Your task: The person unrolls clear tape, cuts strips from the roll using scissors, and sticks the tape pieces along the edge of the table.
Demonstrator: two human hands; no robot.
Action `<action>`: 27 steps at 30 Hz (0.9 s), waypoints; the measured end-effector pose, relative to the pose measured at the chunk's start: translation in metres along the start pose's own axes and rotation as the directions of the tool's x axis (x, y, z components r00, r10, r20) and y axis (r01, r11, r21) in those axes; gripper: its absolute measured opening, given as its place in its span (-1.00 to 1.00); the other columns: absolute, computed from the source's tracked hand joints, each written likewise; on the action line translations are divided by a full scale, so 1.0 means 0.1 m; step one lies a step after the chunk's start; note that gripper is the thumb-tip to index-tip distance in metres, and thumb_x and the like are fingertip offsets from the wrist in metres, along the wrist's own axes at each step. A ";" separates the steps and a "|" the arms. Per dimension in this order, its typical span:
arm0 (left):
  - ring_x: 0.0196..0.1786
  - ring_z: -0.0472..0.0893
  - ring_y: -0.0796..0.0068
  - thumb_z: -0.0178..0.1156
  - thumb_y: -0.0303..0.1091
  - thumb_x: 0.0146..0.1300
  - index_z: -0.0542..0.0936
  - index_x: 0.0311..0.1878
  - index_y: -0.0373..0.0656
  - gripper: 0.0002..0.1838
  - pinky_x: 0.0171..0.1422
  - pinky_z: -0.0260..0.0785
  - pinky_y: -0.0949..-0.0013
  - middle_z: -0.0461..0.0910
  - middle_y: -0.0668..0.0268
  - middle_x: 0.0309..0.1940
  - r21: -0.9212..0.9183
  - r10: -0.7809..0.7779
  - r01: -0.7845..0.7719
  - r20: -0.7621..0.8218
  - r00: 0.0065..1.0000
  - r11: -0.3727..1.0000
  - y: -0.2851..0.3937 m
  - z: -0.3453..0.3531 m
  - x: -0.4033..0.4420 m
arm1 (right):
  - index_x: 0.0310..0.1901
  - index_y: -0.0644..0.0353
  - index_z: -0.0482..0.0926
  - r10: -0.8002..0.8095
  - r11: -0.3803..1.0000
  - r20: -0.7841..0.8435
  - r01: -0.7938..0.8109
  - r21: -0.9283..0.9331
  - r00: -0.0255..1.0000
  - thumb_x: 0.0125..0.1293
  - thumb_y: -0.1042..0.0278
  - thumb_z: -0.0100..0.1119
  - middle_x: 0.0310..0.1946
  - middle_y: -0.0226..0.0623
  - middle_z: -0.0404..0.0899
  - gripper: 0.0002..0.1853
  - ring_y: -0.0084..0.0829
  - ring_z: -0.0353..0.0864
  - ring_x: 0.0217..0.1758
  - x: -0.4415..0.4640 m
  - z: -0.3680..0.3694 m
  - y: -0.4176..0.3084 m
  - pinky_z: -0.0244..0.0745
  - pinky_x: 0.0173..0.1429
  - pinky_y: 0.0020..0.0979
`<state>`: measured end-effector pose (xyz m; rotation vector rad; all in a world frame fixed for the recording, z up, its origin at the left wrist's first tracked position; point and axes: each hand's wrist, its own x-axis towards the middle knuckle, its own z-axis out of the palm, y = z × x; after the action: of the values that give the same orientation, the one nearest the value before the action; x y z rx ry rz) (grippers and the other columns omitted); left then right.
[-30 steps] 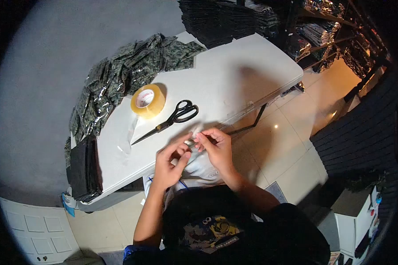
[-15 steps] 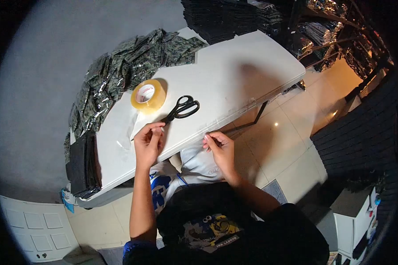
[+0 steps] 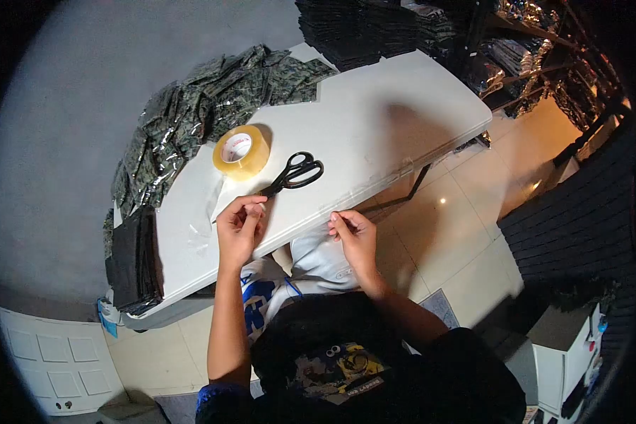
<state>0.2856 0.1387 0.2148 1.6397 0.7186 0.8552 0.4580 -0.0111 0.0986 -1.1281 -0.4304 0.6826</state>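
My left hand (image 3: 240,230) is closed over the white table (image 3: 374,120), beside the blades of the black scissors (image 3: 298,172). Between its fingertips is something small and pale that I cannot make out. My right hand (image 3: 355,234) is closed at the table's front edge, thumb pressed to the fingers; what it pinches, if anything, is too small to tell. A roll of clear yellowish tape (image 3: 241,152) lies behind the scissors. A strip of clear film (image 3: 199,237) is to the left of my left hand.
Camouflage-patterned packs in clear plastic (image 3: 184,120) line the table's back left edge. A dark stack (image 3: 136,261) is at its left end. Black folded items (image 3: 360,32) stand behind the table. Shelving with packed goods (image 3: 523,63) is at the upper right, a white cabinet (image 3: 558,353) at the lower right.
My hands were close together at the table edge and have moved apart. My left hand went left, over the scissors' blades; my right hand stayed near the edge.
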 end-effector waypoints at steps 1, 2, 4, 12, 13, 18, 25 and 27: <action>-0.47 0.46 0.76 0.17 -0.57 0.54 0.72 0.09 -0.28 -0.81 -0.43 0.24 0.59 0.59 0.47 -0.38 0.005 0.010 -0.010 -0.002 1.000 1.000 -0.02 0.00 0.00 | -0.07 0.25 0.75 0.007 1.000 -0.005 -0.007 -0.002 1.000 0.51 0.27 0.41 -0.30 -0.38 0.78 -0.80 -0.63 0.71 -0.32 0.00 0.00 0.01 0.53 -0.29 -0.55; -0.47 0.45 0.76 0.17 -0.57 0.54 0.72 0.08 -0.28 -0.81 -0.43 0.23 0.59 0.58 0.47 -0.38 0.000 0.015 -0.015 -0.001 1.000 1.000 -0.03 0.00 0.00 | -0.07 0.25 0.75 0.006 1.000 -0.006 -0.006 0.005 1.000 0.51 0.27 0.41 -0.30 -0.38 0.78 -0.80 -0.63 0.71 -0.32 0.00 0.00 0.01 0.53 -0.29 -0.55; -0.48 0.45 0.77 0.18 -0.56 0.55 0.72 0.08 -0.29 -0.82 -0.45 0.22 0.59 0.58 0.48 -0.39 -0.010 0.026 -0.026 0.003 1.000 1.000 -0.04 0.00 0.00 | -0.07 0.24 0.75 0.005 1.000 -0.007 -0.005 0.020 1.000 0.51 0.27 0.41 -0.31 -0.39 0.78 -0.80 -0.63 0.71 -0.31 -0.01 0.01 0.02 0.54 -0.28 -0.55; -0.50 0.42 0.78 0.19 -0.51 0.57 0.71 0.07 -0.31 -0.84 -0.45 0.19 0.59 0.56 0.50 -0.41 -0.021 0.002 -0.002 -0.007 1.000 1.000 0.02 0.02 -0.01 | -0.08 0.24 0.74 -0.018 1.000 -0.020 0.018 -0.008 1.000 0.50 0.29 0.42 -0.33 -0.40 0.76 -0.82 -0.64 0.69 -0.34 -0.04 0.00 0.03 0.57 -0.28 -0.56; -0.50 0.42 0.79 0.20 -0.51 0.57 0.71 0.07 -0.31 -0.84 -0.45 0.19 0.59 0.56 0.50 -0.41 -0.029 0.007 -0.007 -0.002 1.000 1.000 0.01 0.02 -0.01 | -0.08 0.24 0.74 -0.019 1.000 -0.020 0.018 -0.005 1.000 0.50 0.30 0.42 -0.33 -0.40 0.76 -0.82 -0.65 0.68 -0.34 -0.05 0.00 0.04 0.57 -0.28 -0.56; -0.50 0.42 0.79 0.20 -0.48 0.58 0.71 0.07 -0.31 -0.84 -0.45 0.18 0.59 0.55 0.51 -0.41 0.014 0.014 -0.014 -0.004 1.000 1.000 -0.01 0.01 -0.01 | -0.06 0.24 0.74 -0.031 1.000 -0.001 0.031 -0.007 1.000 0.50 0.31 0.41 -0.34 -0.41 0.75 -0.83 -0.66 0.67 -0.34 -0.05 -0.01 0.05 0.56 -0.28 -0.58; -0.52 0.39 0.79 0.16 -0.51 0.58 0.70 0.06 -0.32 -0.83 -0.45 0.17 0.59 0.53 0.51 -0.43 -0.007 -0.008 0.008 -0.009 1.000 1.000 0.01 0.03 -0.02 | -0.09 0.23 0.75 -0.010 1.000 -0.037 0.010 -0.003 0.999 0.50 0.28 0.43 -0.34 -0.41 0.75 -0.82 -0.66 0.67 -0.35 -0.02 0.03 0.06 0.54 -0.29 -0.56; -0.52 0.38 0.78 0.16 -0.52 0.57 0.69 0.06 -0.33 -0.84 -0.45 0.16 0.59 0.52 0.51 -0.44 0.008 0.001 -0.001 -0.002 1.000 1.000 0.02 0.03 -0.02 | -0.10 0.24 0.76 -0.007 1.000 -0.051 0.006 -0.025 0.999 0.49 0.27 0.44 -0.36 -0.41 0.75 -0.81 -0.66 0.67 -0.35 -0.02 0.04 0.04 0.54 -0.29 -0.55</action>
<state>0.2872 0.1345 0.2162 1.6468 0.7236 0.8559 0.4529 -0.0082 0.0965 -1.1651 -0.3999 0.6426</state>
